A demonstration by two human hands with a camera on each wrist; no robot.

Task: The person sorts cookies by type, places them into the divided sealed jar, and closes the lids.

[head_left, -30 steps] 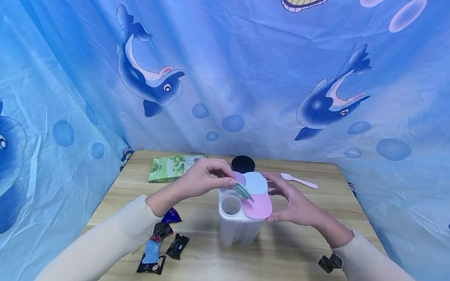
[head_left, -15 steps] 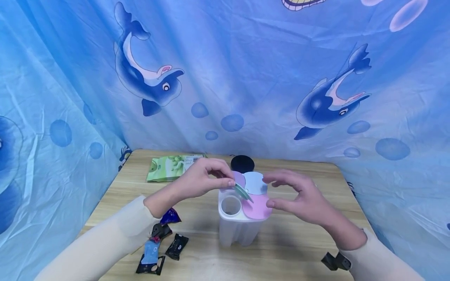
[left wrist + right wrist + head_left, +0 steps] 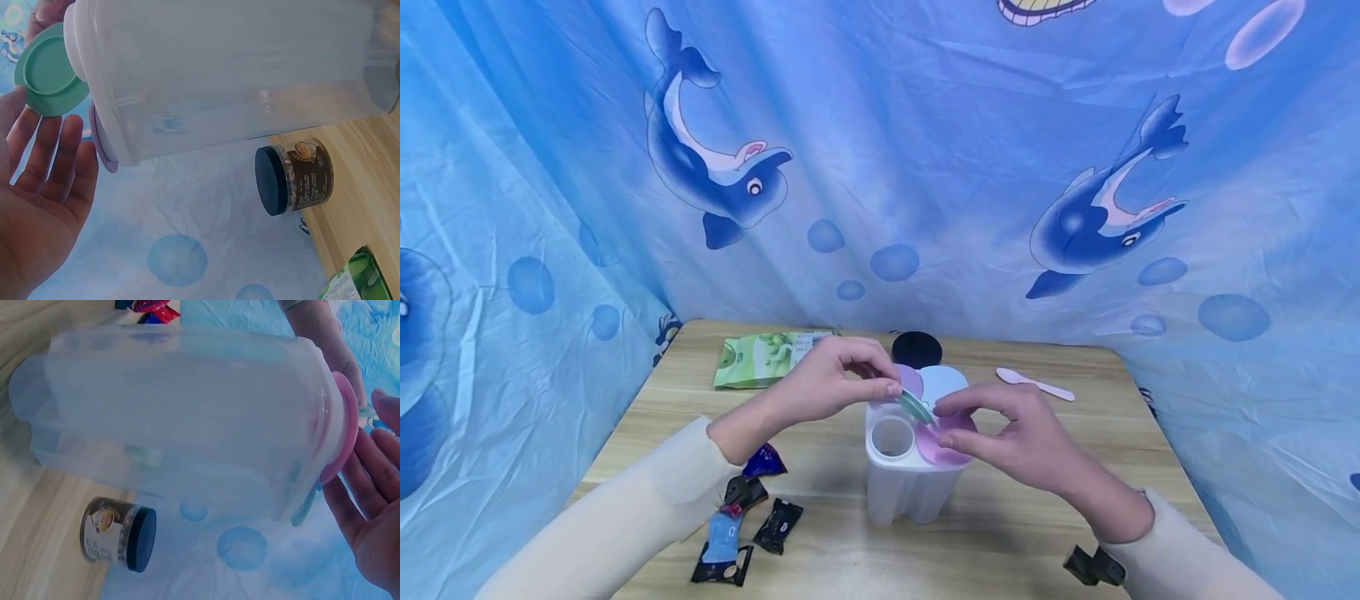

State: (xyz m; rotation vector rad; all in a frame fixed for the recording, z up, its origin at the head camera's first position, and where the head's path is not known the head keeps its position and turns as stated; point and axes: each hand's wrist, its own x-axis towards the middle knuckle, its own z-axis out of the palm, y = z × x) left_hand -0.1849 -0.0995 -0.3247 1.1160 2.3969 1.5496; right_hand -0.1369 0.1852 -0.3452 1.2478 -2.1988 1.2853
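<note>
A translucent storage canister (image 3: pixel 910 492) with a white top stands upright on the table. One round opening (image 3: pixel 892 437) is uncovered at its front left; pink, pale blue and purple lids cover the other sections. My left hand (image 3: pixel 835 379) pinches a round green lid (image 3: pixel 916 408) by its edge, tilted above the canister top. In the left wrist view the green lid (image 3: pixel 53 69) shows its ringed face. My right hand (image 3: pixel 1007 429) is over the pink lid (image 3: pixel 934 454), thumb and forefinger parted at the green lid's right edge; contact there is unclear.
Behind the canister stands a jar with a black lid (image 3: pixel 917 349). A green snack bag (image 3: pixel 760 358) lies at the back left, and a pink spoon (image 3: pixel 1036 384) at the back right. Several small wrapped packets (image 3: pixel 722 537) lie front left. A blue curtain (image 3: pixel 880 167) surrounds the table.
My right hand has come off the canister's right side, lifted, and moved left to the green lid's edge. The left hand still holds the lid in about the same place.
</note>
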